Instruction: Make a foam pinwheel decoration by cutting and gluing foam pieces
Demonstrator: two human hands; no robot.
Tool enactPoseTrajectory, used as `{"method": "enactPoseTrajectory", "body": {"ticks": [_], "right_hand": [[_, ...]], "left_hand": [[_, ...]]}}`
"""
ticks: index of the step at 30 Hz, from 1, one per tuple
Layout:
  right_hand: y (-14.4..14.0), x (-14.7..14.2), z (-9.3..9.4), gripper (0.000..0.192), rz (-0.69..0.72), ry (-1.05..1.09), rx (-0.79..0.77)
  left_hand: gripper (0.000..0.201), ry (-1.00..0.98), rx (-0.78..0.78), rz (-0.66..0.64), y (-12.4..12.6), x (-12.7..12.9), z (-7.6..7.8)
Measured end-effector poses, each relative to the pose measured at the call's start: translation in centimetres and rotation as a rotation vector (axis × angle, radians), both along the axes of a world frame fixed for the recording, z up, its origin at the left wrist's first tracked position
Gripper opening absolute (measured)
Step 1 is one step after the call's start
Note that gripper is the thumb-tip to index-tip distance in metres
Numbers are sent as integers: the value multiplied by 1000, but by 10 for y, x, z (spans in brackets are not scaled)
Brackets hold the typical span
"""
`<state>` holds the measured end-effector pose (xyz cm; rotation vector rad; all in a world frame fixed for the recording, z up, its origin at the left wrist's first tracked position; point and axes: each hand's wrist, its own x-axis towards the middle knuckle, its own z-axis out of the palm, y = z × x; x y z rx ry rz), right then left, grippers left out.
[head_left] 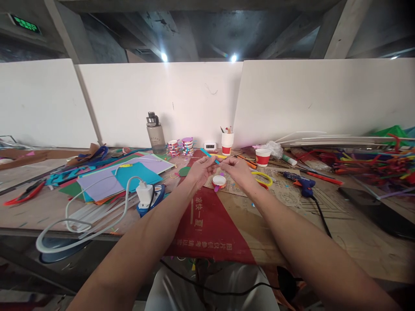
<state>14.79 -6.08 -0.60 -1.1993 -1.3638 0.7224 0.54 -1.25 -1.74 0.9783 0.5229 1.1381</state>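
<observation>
A narrow blue strip (206,152), apparently paper, slants up and to the left between my hands. My left hand (201,171) has its fingers closed around the strip's lower part. The fingertips of my right hand (237,170) pinch at the strip's lower right end, partly hidden by the fingers. Just below the hands, a small cut-down paper cup piece (219,179) with a white inside, red side and purple bit stands on the cardboard. Both hands hover over the table, apart from this piece.
Coloured paper sheets (136,175), a power strip (151,201) and a white cable lie left. Stacked cup rings (187,147), a bottle (156,134) and a clock (210,146) stand behind. Right are a paper cup (262,157), yellow tape roll (264,178), glue gun (301,183) and pipe cleaners (366,162).
</observation>
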Motion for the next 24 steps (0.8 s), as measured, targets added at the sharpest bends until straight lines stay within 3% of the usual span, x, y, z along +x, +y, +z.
{"method": "enactPoseTrajectory", "body": {"ticks": [3,12,24], "right_hand": [[0,-1,-1,14,39,10,-11],[-4,-3,4,12,-18,-32,-25],[-6,-4,6,12,-22,-49,-40]], "left_hand": [[21,7,-1,38,2,-2,0],[12,-33,-27,149,4,-10,14],[15,-84,-38,239,10,-22,21]]}}
